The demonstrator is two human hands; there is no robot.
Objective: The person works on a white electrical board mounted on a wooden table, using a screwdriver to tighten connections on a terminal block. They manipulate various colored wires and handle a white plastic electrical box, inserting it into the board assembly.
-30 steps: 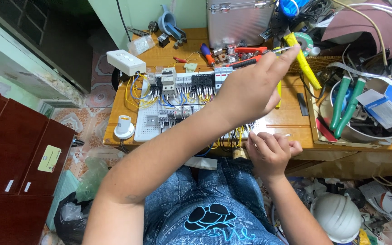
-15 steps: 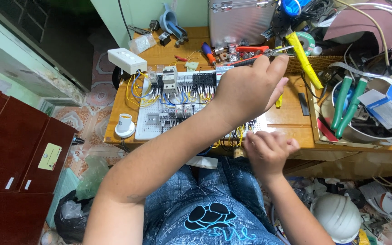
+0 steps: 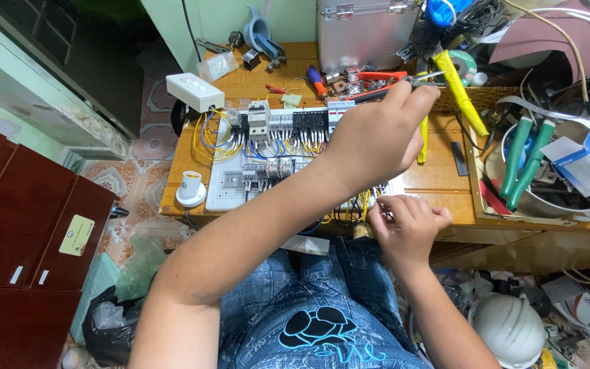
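My left hand (image 3: 377, 137) is raised over a white wiring board (image 3: 227, 190) and is shut on a slim pair of pliers (image 3: 423, 78), whose metal tip points right. The board carries rows of breakers (image 3: 261, 119) and relays joined by yellow and blue wires (image 3: 209, 137). My right hand (image 3: 408, 222) is at the board's near right edge, with its fingertips pinching thin yellow wires (image 3: 363, 201). My left forearm hides the middle of the board.
The board lies on a wooden table (image 3: 438, 178). Also there: a white socket box (image 3: 194, 91), a lamp holder (image 3: 190, 188), a metal case (image 3: 363, 31), a yellow-handled tool (image 3: 459, 89), and a bowl with green-handled pliers (image 3: 520, 157). A white hard hat (image 3: 507, 328) and a dark red cabinet (image 3: 22, 225) are on the floor.
My left hand's fingers have shifted slightly on the pliers. My right hand stays at the wires.
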